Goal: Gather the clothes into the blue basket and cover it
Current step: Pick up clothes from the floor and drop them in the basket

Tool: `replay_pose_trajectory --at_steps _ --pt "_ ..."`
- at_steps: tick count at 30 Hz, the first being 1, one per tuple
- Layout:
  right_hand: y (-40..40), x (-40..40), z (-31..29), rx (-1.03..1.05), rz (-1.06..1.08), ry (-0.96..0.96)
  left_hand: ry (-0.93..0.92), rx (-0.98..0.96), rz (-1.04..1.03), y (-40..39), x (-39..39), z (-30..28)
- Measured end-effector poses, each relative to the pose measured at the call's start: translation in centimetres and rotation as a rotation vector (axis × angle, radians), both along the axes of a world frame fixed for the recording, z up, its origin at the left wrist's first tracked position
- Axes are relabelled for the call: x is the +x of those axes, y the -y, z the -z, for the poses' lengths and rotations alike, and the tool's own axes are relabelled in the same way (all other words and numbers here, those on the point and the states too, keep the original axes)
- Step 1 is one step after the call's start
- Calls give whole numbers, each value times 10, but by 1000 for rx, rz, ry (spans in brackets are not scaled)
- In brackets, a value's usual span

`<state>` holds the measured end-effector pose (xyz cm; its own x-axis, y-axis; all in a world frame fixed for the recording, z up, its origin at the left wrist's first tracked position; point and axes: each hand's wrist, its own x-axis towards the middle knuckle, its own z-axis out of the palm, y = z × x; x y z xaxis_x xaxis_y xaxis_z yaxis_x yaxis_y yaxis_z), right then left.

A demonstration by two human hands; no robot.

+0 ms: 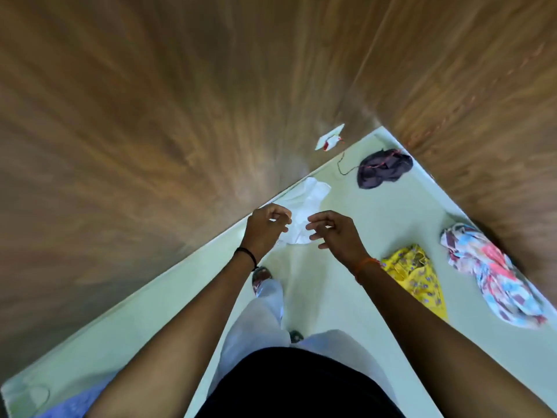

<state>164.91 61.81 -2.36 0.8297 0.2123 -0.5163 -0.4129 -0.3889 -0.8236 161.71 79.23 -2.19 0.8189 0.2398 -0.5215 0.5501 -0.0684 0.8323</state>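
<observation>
A crumpled white garment [307, 206] lies on the pale floor by the wooden wall. My left hand [265, 227] and my right hand [334, 230] hover just above its near end, fingers curled and apart, holding nothing. Further right lie a yellow patterned garment [413, 276], a pink, blue and white floral garment [494, 279] and, in the far corner, a dark grey garment [382, 168]. A bluish shape [75, 402] shows at the bottom left edge; I cannot tell whether it is the basket.
Wood-panelled walls [150, 116] close in on the left and right, meeting at a corner ahead. A white wall socket [330, 141] with a red cord [343, 164] trails to the dark garment. My legs in light trousers [265, 315] stand on the pale floor [376, 224].
</observation>
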Motion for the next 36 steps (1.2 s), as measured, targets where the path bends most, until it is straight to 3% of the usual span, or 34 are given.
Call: replay_pose_trajectory --at_steps 7,13,17,22,28,33,36 --pt "59 85 27 -14 136 -34 -68 24 183 59 103 30" --pt "120 168 105 -36 84 -110 -121 34 131 122 180 94" --pt "161 235 229 -93 -19 -99 -114 63 62 164 233 202" --pt "224 303 432 -244 -135 56 -137 63 -17 218 294 395" --pt "268 356 603 -432 -258 109 -130 87 17 248 315 560" --pt "294 403 691 -702 -385 10 -159 109 31 261 323 639" --pt "301 431 716 -904 -434 63 -143 113 57 264 327 665"
